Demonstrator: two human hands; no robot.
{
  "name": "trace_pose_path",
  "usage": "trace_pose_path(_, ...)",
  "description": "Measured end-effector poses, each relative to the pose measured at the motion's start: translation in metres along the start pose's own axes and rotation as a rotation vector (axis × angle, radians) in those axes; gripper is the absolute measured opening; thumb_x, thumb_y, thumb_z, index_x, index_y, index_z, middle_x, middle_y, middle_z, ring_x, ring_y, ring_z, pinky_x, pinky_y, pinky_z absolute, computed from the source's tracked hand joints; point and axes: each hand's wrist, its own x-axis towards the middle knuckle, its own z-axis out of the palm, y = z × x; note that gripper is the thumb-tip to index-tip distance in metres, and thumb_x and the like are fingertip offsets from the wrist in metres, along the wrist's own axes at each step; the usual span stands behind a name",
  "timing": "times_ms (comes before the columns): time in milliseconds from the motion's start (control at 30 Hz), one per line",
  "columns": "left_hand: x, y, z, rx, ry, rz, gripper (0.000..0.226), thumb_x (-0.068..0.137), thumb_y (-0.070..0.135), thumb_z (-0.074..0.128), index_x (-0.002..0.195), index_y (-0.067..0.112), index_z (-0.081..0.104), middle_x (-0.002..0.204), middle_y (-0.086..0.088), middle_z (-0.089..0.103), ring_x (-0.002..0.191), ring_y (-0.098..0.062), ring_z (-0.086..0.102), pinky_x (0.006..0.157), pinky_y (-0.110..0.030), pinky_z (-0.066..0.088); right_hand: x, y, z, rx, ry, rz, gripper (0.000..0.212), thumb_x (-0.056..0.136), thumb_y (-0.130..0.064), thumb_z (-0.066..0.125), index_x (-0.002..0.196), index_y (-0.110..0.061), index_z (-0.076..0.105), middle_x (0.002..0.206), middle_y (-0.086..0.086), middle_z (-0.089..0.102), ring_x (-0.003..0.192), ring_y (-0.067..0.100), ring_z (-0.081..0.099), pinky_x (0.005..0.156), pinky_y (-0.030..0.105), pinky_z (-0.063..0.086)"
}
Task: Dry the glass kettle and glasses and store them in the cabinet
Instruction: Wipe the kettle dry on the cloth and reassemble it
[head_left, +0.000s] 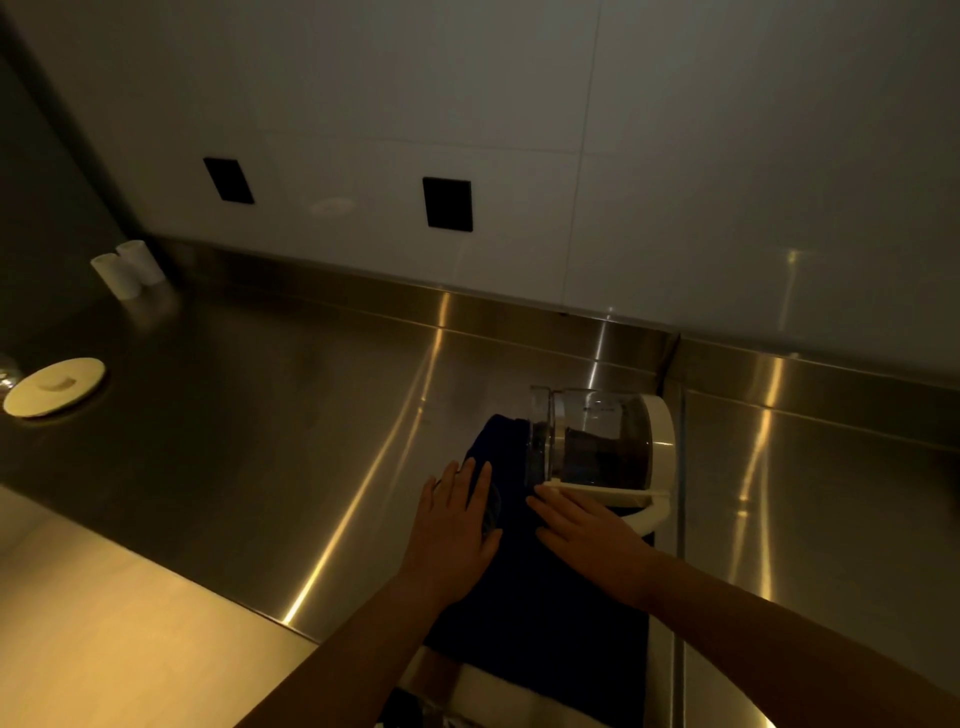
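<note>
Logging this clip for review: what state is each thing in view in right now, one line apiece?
glass kettle: on its side on the cloth, mouth facing left, lid off.
dark cloth: spread flat on the steel counter.
left hand: open, flat on the cloth.
right hand: open, fingertips at the kettle's white handle.
round white lid: lying flat, far left.
two white cups: against the wall; upright or inverted, cannot tell.

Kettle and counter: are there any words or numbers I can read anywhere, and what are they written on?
No text here can be read.
Glass kettle: small dark markings near the top of the glass, too small and blurred to read.
White lid: no writing shows.
Two white cups: no writing shows.
Two black wall plates: plain, no labels visible.
</note>
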Motion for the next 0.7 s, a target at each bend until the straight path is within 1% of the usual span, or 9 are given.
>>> trace_pose_path(133,0.0,0.001,-0.001,-0.016,0.005,0.0,0.075,0.097,0.05,0.03,0.149,0.021,-0.016,0.16,-0.005,-0.011,0.146,-0.022,-0.011,0.115,-0.038,-0.011,0.003,0.003,0.004,-0.041,0.011,-0.013,0.058,0.081,-0.002,0.063,0.135,-0.005,0.042,0.155,0.018,0.014,0.143,0.036,0.005,0.104,0.048,-0.015)
trace_pose_path(167,0.0,0.001,-0.001,-0.012,0.008,0.0,0.075,0.097,0.05,0.03,0.149,0.021,-0.016,0.16,-0.005,-0.01,0.146,-0.022,-0.011,0.115,-0.038,-0.01,0.004,0.003,0.003,-0.054,0.029,-0.008,0.057,0.08,-0.003,0.064,0.133,-0.005,0.045,0.154,0.019,0.017,0.143,0.035,0.008,0.104,0.049,-0.014)
trace_pose_path(200,0.001,0.001,-0.001,-0.009,0.01,-0.001,0.075,0.097,0.05,0.03,0.149,0.021,-0.016,0.16,-0.005,-0.01,0.146,-0.022,-0.01,0.115,-0.038,-0.01,0.005,0.003,0.001,-0.069,0.041,0.004,0.054,0.078,-0.007,0.068,0.129,-0.006,0.05,0.152,0.019,0.025,0.142,0.035,0.016,0.106,0.05,-0.009)
trace_pose_path(267,0.0,0.001,-0.001,-0.005,0.008,-0.002,0.075,0.097,0.05,0.03,0.149,0.021,-0.016,0.16,-0.005,-0.01,0.146,-0.022,-0.01,0.116,-0.038,-0.01,0.006,0.002,-0.007,-0.047,0.039,0.036,0.05,0.066,-0.018,0.081,0.113,-0.013,0.065,0.14,0.015,0.047,0.134,0.032,0.037,0.108,0.049,0.01)
trace_pose_path(300,0.001,0.001,-0.001,-0.004,0.007,-0.002,0.075,0.097,0.05,0.03,0.149,0.021,-0.016,0.16,-0.005,-0.01,0.146,-0.022,-0.01,0.116,-0.038,-0.01,0.007,0.003,-0.011,-0.024,0.048,0.043,0.049,0.058,-0.023,0.086,0.104,-0.016,0.069,0.133,0.012,0.055,0.129,0.03,0.045,0.106,0.047,0.02)
trace_pose_path(367,0.001,0.0,-0.001,-0.003,0.005,-0.001,0.076,0.097,0.05,0.03,0.148,0.021,-0.017,0.16,-0.005,-0.011,0.146,-0.023,-0.01,0.115,-0.038,-0.01,0.008,0.006,-0.013,0.004,0.087,0.034,0.049,0.049,-0.027,0.091,0.094,-0.019,0.072,0.124,0.009,0.063,0.122,0.028,0.053,0.103,0.044,0.028)
trace_pose_path(500,0.001,0.0,0.001,0.004,0.001,-0.003,0.076,0.097,0.051,0.03,0.148,0.021,-0.018,0.16,-0.005,-0.01,0.146,-0.023,-0.01,0.115,-0.039,-0.01,0.007,0.013,-0.022,0.01,0.152,0.04,0.056,0.038,-0.029,0.095,0.089,-0.02,0.075,0.111,0.004,0.069,0.113,0.025,0.06,0.098,0.04,0.036)
trace_pose_path(600,0.002,0.0,0.001,0.003,0.001,-0.007,0.075,0.097,0.051,0.028,0.149,0.022,-0.017,0.16,-0.005,-0.009,0.146,-0.023,-0.01,0.115,-0.039,-0.01,0.005,0.019,-0.027,-0.003,0.218,0.042,0.06,0.03,-0.026,0.095,0.086,-0.018,0.075,0.105,0.005,0.071,0.109,0.027,0.062,0.094,0.04,0.042)
trace_pose_path(700,0.002,0.0,0.002,-0.009,0.001,-0.003,0.075,0.096,0.051,0.028,0.148,0.022,-0.017,0.16,-0.004,-0.009,0.146,-0.023,-0.011,0.115,-0.039,-0.011,0.002,0.029,-0.029,-0.001,0.236,0.072,0.058,0.037,-0.028,0.095,0.091,-0.017,0.075,0.109,0.006,0.069,0.113,0.029,0.06,0.094,0.041,0.045)
